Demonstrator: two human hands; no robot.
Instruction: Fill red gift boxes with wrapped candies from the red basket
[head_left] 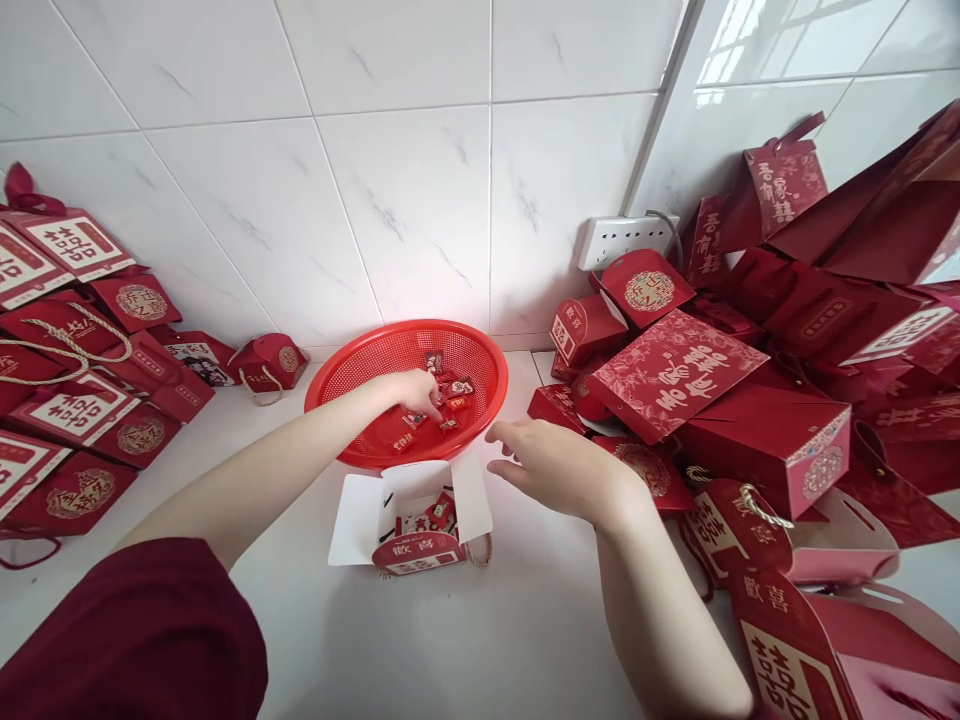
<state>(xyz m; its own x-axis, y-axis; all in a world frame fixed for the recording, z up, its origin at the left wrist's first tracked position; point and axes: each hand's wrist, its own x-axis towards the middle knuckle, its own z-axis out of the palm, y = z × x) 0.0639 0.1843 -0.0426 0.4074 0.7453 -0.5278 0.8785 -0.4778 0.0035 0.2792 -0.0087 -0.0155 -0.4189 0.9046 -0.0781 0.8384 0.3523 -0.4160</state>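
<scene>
My left hand (415,392) reaches into a red plastic basket (330,400), its fingers stretched down to the small red wrapped candies (457,404); I see none lifted in it. Over the counter at the basket's right front edge hovers my right hand (551,465), empty, thumb and fingers apart. Between my arms, just in front of the basket, stands a small red gift box (420,550). Its white side flaps are spread out, and several wrapped pieces (427,515) lie inside. A twisted cord handle (480,549) hangs at its right side.
Stacked red gift boxes (79,410) line the left side of the white counter (420,650). A larger heap of red boxes and bags (675,370) fills the right side, close to my right forearm. A white power strip (622,240) sits against the tiled wall (405,200).
</scene>
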